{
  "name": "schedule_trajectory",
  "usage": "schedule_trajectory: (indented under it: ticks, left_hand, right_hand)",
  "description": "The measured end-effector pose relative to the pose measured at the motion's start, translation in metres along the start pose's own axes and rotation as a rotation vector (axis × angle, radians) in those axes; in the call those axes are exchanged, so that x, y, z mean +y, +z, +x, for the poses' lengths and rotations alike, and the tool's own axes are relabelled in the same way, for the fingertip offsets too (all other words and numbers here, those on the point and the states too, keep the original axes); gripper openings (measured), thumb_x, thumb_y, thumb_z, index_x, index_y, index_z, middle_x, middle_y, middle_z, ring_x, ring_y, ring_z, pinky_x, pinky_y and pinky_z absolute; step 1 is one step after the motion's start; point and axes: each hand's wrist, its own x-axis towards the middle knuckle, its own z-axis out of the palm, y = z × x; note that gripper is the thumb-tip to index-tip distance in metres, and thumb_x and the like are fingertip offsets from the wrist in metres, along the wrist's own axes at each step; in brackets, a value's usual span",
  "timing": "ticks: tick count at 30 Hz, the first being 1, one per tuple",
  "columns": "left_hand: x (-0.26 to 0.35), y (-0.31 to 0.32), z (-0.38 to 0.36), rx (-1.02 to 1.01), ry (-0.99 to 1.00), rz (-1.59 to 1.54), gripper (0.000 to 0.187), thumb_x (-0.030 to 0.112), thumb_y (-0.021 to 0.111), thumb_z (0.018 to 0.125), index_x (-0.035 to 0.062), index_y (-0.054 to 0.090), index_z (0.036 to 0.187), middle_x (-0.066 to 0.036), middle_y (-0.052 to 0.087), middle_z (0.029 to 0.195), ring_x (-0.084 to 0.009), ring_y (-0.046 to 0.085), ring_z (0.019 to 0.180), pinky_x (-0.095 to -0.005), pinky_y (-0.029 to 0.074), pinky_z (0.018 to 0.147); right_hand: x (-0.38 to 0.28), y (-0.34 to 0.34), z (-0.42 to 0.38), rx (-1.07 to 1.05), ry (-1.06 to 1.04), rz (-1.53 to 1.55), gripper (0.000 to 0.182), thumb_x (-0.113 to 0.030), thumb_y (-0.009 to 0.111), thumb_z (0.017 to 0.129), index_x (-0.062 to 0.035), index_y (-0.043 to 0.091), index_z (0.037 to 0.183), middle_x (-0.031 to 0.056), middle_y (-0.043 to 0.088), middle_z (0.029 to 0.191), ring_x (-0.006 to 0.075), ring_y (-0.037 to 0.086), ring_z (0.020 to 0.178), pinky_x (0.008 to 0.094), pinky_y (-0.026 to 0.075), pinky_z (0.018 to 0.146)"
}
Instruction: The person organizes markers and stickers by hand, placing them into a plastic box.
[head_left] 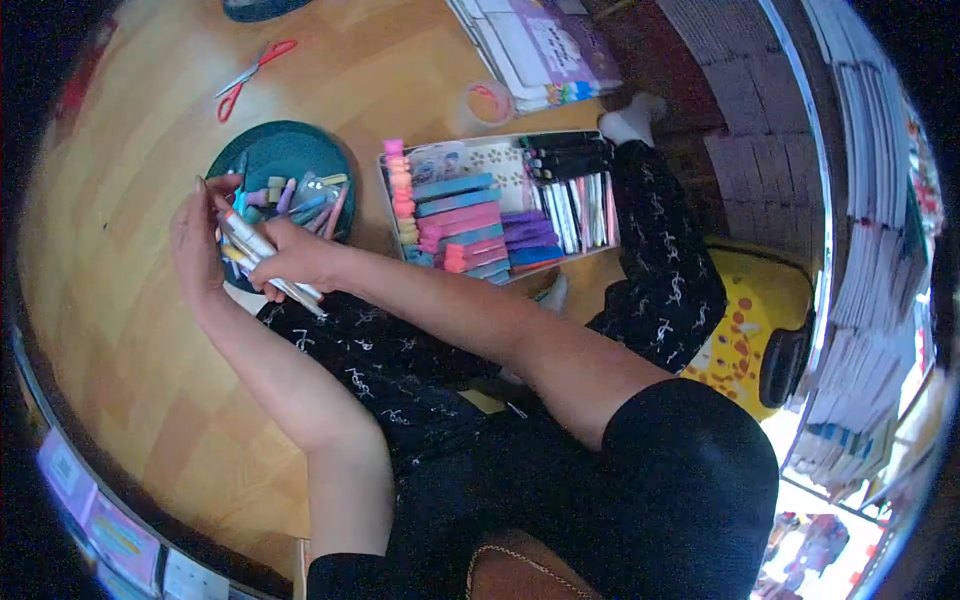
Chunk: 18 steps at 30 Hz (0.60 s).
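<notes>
My right hand [295, 255] is closed around a bundle of light-bodied markers [250, 238], one with an orange end. My left hand [198, 240] curls against the other side of the same bundle, its fingers bent over the marker ends; the fingertips are partly hidden. Both hands are over the near left edge of a round dark green basin [325, 145]. Loose markers and small coloured pieces [283, 195] lie inside the basin, some covered by my hands.
A white box [385, 195] right of the basin holds rows of coloured markers and black pens. Red-handled scissors [258, 66] lie open on the wooden floor. Beyond the box are a clear round container [487, 103] and stacked booklets [560, 50]. Paper stacks [880, 200] line the right.
</notes>
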Motion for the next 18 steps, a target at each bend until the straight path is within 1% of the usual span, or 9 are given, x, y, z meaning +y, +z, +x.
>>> schedule_trajectory:
  ticks: [2, 4, 5, 7, 10, 12, 14, 16, 18]
  left_hand:
    - [0.005, 0.009, 0.0, -0.054, 0.001, 0.028, 0.038, 0.033, 0.042, 0.088, -0.0004, 0.056, 0.079, -0.013, 0.059, 0.096, -0.0172, 0.054, 0.087, -0.0314, 0.04, 0.08]
    - [0.013, 0.019, -0.001, 0.068, -0.058, -0.034, 0.037, 0.032, 0.043, 0.088, -0.002, 0.055, 0.097, -0.012, 0.058, 0.099, -0.0169, 0.055, 0.089, -0.0296, 0.042, 0.08]
    - [0.012, 0.018, -0.001, 0.057, -0.053, -0.026, 0.037, 0.032, 0.043, 0.088, -0.002, 0.055, 0.097, -0.012, 0.058, 0.099, -0.0169, 0.055, 0.089, -0.0296, 0.042, 0.08]
    - [-0.001, 0.008, 0.003, 0.155, -0.04, -0.078, 0.038, 0.029, 0.045, 0.088, -0.0015, 0.05, 0.11, -0.012, 0.058, 0.101, -0.0173, 0.055, 0.09, -0.0283, 0.043, 0.079]
    - [-0.004, 0.008, 0.003, 0.202, -0.061, -0.153, 0.037, 0.029, 0.046, 0.088, -0.0014, 0.05, 0.109, -0.013, 0.058, 0.1, -0.0177, 0.056, 0.089, -0.029, 0.044, 0.079]
    - [-0.008, 0.01, 0.003, 0.201, -0.07, -0.097, 0.038, 0.031, 0.047, 0.087, -0.0006, 0.05, 0.109, -0.012, 0.058, 0.099, -0.0176, 0.056, 0.088, -0.0289, 0.044, 0.078]
    - [-0.012, 0.017, 0.003, 0.205, -0.075, -0.039, 0.039, 0.032, 0.048, 0.086, 0.0002, 0.051, 0.109, -0.011, 0.058, 0.098, -0.0174, 0.056, 0.087, -0.0288, 0.044, 0.077]
    - [-0.015, 0.025, 0.0, 0.165, -0.162, 0.116, 0.038, 0.034, 0.051, 0.084, 0.0026, 0.053, 0.104, -0.01, 0.058, 0.096, -0.0162, 0.056, 0.084, -0.0279, 0.044, 0.072]
    - [-0.013, 0.039, -0.008, 0.166, -0.156, 0.194, 0.033, 0.035, 0.052, 0.083, 0.0044, 0.054, 0.097, -0.008, 0.059, 0.091, -0.015, 0.056, 0.078, -0.0275, 0.043, 0.068]
  right_hand:
    - [-0.019, 0.002, -0.022, 0.029, -0.073, 0.073, 0.026, 0.0, 0.058, 0.067, 0.0036, 0.047, 0.09, 0.0101, 0.054, 0.063, 0.0164, 0.055, 0.047, 0.0276, 0.046, 0.041]
    - [-0.033, -0.007, -0.044, 0.076, -0.111, 0.106, 0.026, -0.001, 0.057, 0.069, 0.0038, 0.048, 0.093, 0.0097, 0.055, 0.068, 0.0149, 0.055, 0.049, 0.026, 0.047, 0.042]
    - [-0.037, -0.015, -0.057, 0.115, -0.14, 0.123, 0.026, -0.002, 0.058, 0.07, 0.0038, 0.048, 0.093, 0.0093, 0.055, 0.068, 0.0149, 0.055, 0.049, 0.0262, 0.047, 0.043]
    - [-0.05, -0.038, -0.09, 0.177, -0.192, 0.082, 0.025, -0.004, 0.058, 0.07, 0.0036, 0.048, 0.092, 0.0083, 0.055, 0.068, 0.0149, 0.055, 0.052, 0.0269, 0.048, 0.046]
    - [-0.057, -0.094, -0.144, 0.352, -0.154, -0.012, 0.022, -0.008, 0.059, 0.071, 0.0022, 0.051, 0.088, 0.007, 0.055, 0.067, 0.0148, 0.056, 0.055, 0.0279, 0.048, 0.052]
    - [-0.075, -0.107, -0.196, 0.632, -0.174, 0.019, 0.021, -0.008, 0.06, 0.072, 0.0003, 0.05, 0.089, 0.007, 0.055, 0.068, 0.0149, 0.055, 0.056, 0.0284, 0.048, 0.053]
    - [-0.051, -0.173, -0.227, 0.591, -0.343, 0.03, 0.023, -0.001, 0.059, 0.069, -0.0011, 0.052, 0.09, 0.0082, 0.058, 0.068, 0.016, 0.057, 0.057, 0.0291, 0.048, 0.05]
    - [-0.058, -0.198, -0.268, 0.88, -0.261, -0.306, 0.024, -0.001, 0.059, 0.071, -0.002, 0.048, 0.092, 0.0075, 0.056, 0.072, 0.0144, 0.055, 0.056, 0.027, 0.046, 0.048]
    - [-0.04, -0.252, -0.291, 1.019, -0.305, -0.365, 0.022, 0.002, 0.058, 0.069, -0.0016, 0.049, 0.089, 0.0072, 0.055, 0.07, 0.0141, 0.054, 0.055, 0.0268, 0.045, 0.046]
